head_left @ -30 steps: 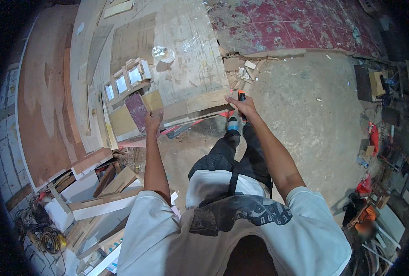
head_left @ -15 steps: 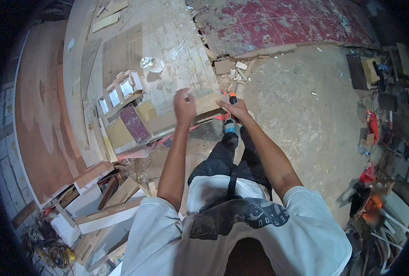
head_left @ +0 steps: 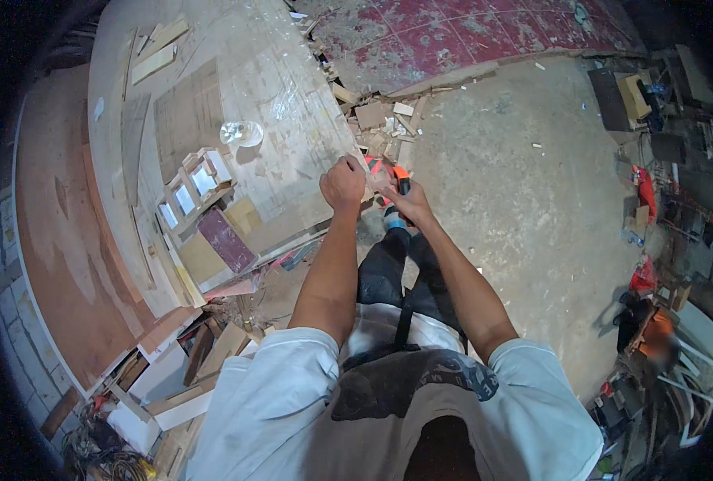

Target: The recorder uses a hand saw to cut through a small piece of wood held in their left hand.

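My left hand (head_left: 344, 184) is closed in a fist above the right-hand corner of the wooden workbench (head_left: 292, 172). What it holds, if anything, is hidden by the fingers. Just to its right, my right hand (head_left: 409, 200) grips an orange-and-black tool (head_left: 403, 178), whose exact kind I cannot make out. The two hands are close but apart. Left of my left hand, a small wooden frame with white panels (head_left: 196, 188) rests on the bench beside a dark red block (head_left: 226, 239). A clear, shiny container (head_left: 241, 135) stands farther back.
Wood offcuts (head_left: 388, 120) are scattered past the bench corner. A long brown board (head_left: 72, 232) lies at the far left. Scrap timber (head_left: 188, 385) is piled at the lower left. Assorted materials and a red bag (head_left: 644, 274) line the right side.
My left hand has moved right toward the right hand and the bench corner, its fingers now curled in a fist. My right hand has shifted slightly, still holding the orange-and-black tool.
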